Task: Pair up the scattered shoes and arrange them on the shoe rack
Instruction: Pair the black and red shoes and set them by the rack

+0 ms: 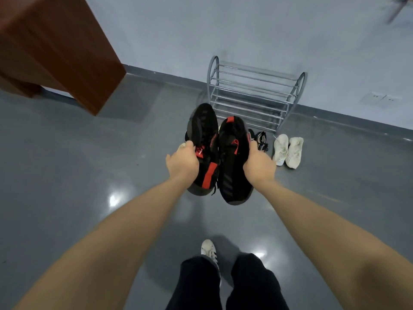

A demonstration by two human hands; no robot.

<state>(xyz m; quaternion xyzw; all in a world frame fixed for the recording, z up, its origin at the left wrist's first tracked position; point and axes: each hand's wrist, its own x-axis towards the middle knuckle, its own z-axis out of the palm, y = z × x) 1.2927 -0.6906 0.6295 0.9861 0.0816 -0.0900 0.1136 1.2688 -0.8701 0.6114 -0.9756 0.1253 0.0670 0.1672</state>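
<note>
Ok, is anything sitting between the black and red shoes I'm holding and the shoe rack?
On the floor before the shoe rack lie a white pair and a dark shoe. The black and red shoes are held above them; the rack's shelves look bare.

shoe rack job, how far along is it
Early on. The rack shows no shoes on its shelves. Looks done: the white pair lies side by side on the floor by the rack. In hand: a black-and-red pair, one shoe in the left hand, one in the right hand, heading to the rack. Left: shelve both pairs, plus the dark shoes partly hidden behind them.
</note>
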